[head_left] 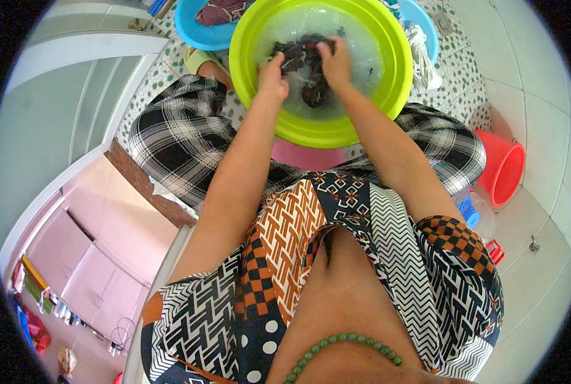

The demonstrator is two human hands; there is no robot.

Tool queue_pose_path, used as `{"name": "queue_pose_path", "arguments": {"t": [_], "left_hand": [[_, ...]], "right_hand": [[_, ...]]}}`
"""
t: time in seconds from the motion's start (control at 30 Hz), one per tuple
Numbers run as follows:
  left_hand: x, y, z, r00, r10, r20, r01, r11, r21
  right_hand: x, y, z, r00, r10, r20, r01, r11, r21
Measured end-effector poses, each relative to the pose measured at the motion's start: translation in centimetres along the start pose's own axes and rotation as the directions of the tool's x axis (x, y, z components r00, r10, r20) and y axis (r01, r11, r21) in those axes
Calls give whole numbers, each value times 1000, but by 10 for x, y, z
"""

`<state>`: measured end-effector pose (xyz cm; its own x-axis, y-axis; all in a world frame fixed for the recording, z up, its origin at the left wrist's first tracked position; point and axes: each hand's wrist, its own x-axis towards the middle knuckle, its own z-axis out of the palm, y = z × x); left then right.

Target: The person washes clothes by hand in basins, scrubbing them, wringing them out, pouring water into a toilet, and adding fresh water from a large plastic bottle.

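A wide yellow-green basin [398, 96] with cloudy, soapy water stands in front of me. In the water lies a bunched dark garment [311, 80], wet and crumpled, its exact kind not plain. My left hand [273, 78] grips its left side, fingers curled into the fabric. On the other side my right hand [337, 64] clutches the upper right part, thumb and fingers closed on it. Both sets of fingertips are partly hidden by the cloth.
Behind the basin, a blue tub [196, 35] holds maroon cloth [218, 11]; another blue tub [428, 29] has white cloth [421, 57] hanging out. A red bucket [504, 173] and plastic bottle [470, 213] stand right. A doorway frame [61, 211] is left.
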<state>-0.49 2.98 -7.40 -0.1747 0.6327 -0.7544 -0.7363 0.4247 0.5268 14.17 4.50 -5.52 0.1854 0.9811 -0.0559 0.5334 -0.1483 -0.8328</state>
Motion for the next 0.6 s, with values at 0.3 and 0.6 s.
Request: {"name": "queue_pose_path", "arguments": {"t": [0.3, 0.6], "left_hand": [[19, -20, -19, 986, -136, 94, 138, 990, -19], [-51, 21, 23, 920, -356, 163, 373, 924, -86]], "right_hand": [[-9, 32, 10, 966, -58, 253, 179, 854, -489], [-35, -47, -22, 868, -109, 485, -101, 917, 386]]}}
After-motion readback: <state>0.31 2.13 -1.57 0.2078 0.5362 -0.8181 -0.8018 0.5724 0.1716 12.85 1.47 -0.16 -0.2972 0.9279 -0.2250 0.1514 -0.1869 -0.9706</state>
